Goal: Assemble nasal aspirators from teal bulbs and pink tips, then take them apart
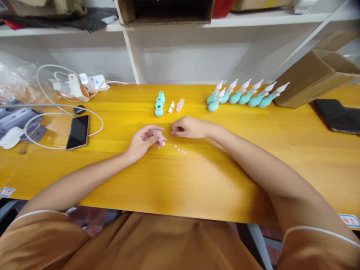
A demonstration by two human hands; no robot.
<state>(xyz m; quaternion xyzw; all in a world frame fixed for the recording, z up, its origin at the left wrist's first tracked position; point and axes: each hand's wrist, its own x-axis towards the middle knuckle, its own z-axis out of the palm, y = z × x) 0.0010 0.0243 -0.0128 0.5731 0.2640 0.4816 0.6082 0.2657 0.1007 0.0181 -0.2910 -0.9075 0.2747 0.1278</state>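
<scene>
The left hand (pixel 144 139) pinches a small translucent pink plastic piece (pixel 159 137) over the yellow wooden table (pixel 197 180). The right hand (pixel 189 128) rests curled beside it, near tiny pink round caps (pixel 180 149); its grip cannot be determined.

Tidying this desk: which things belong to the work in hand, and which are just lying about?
In use: small clear part in left hand; right hand; pink beads; teal bulbs; finished row.
Lying about: phone; cables; cardboard box.
</scene>
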